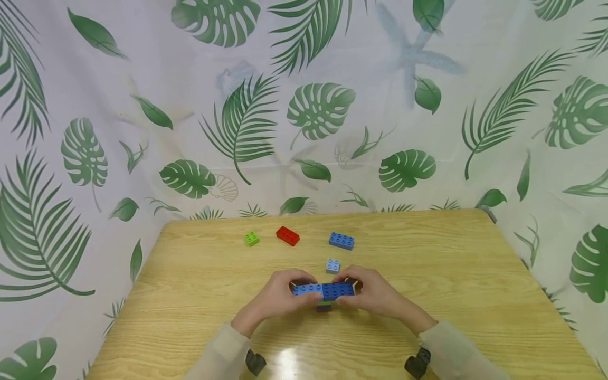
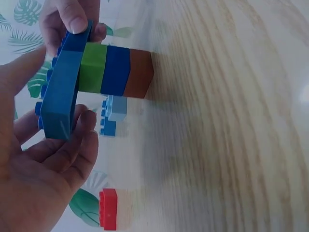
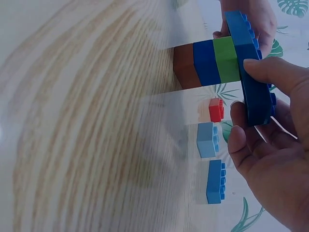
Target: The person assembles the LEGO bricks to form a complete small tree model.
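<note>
Two long toy building bricks lie end to end on top of a small stack: a medium-blue brick (image 2: 58, 99) on the left and a dark-blue brick (image 3: 257, 94) on the right. Beneath their meeting ends stand a lime-green brick (image 2: 92, 67), a blue brick (image 2: 115, 70) and, lowest, a brown brick (image 2: 139, 73) on the table. My left hand (image 1: 281, 296) holds the medium-blue brick by its outer part, thumb in front and fingers behind. My right hand (image 1: 377, 296) grips the dark-blue one, its thumb on the near side and fingers at the far side.
Behind the hands, a light-blue square brick (image 1: 332, 265) lies close by on the wooden table (image 1: 199, 295). Farther back are a long blue brick (image 1: 341, 240), a red brick (image 1: 287, 236) and a small lime brick (image 1: 252, 239). A leaf-print curtain (image 1: 323, 174) hangs along the back edge.
</note>
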The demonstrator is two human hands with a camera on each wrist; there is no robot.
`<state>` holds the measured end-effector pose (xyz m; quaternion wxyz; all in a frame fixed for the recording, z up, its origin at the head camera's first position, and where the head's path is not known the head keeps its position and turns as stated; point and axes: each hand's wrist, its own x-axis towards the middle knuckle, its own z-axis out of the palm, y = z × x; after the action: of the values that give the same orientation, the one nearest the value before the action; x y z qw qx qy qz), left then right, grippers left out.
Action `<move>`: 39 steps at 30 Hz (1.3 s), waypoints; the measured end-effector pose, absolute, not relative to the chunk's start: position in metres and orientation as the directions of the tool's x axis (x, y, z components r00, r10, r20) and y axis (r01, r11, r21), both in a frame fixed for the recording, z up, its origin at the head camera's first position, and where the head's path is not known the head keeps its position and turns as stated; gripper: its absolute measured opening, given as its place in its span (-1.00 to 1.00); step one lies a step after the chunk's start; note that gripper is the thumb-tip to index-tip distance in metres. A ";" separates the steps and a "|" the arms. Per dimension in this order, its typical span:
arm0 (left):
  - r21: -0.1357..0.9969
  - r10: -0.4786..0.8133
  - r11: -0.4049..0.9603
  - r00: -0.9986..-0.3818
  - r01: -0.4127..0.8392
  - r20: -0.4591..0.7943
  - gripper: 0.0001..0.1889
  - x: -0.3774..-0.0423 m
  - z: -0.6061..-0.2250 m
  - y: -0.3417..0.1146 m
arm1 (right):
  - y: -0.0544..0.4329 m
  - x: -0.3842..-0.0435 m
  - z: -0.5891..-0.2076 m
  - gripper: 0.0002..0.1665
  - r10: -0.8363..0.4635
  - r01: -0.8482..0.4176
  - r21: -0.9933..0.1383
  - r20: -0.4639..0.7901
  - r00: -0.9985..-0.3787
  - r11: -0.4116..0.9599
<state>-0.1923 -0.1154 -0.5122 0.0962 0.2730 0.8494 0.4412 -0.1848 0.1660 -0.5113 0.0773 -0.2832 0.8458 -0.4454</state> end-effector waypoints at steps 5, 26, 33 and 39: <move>0.842 0.457 0.440 -0.885 0.312 0.088 -0.59 -0.204 -0.513 -0.125 | 0.165 -0.185 -0.512 -0.62 -0.553 -0.409 -0.799 0.117 -0.825 0.441; 0.877 0.081 0.461 -0.990 0.138 0.113 -0.36 -0.276 -0.533 -0.147 | 0.161 -0.188 -0.512 -0.62 -0.573 -0.423 -0.789 0.112 -0.812 0.446; 0.827 0.151 0.525 -0.978 0.203 0.144 -0.30 -0.294 -0.534 -0.143 | 0.164 -0.186 -0.510 -0.61 -0.559 -0.392 -0.786 0.072 -0.826 0.478; 0.773 0.207 0.597 -0.972 0.213 0.107 -0.26 -0.307 -0.535 -0.140 | 0.165 -0.184 -0.508 -0.61 -0.555 -0.382 -0.787 0.062 -0.830 0.484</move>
<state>-0.3075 -0.1398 -0.5353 -0.0033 0.1173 0.8937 0.4331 -0.1845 0.1648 -0.5076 0.1010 -0.2739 0.8554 -0.4279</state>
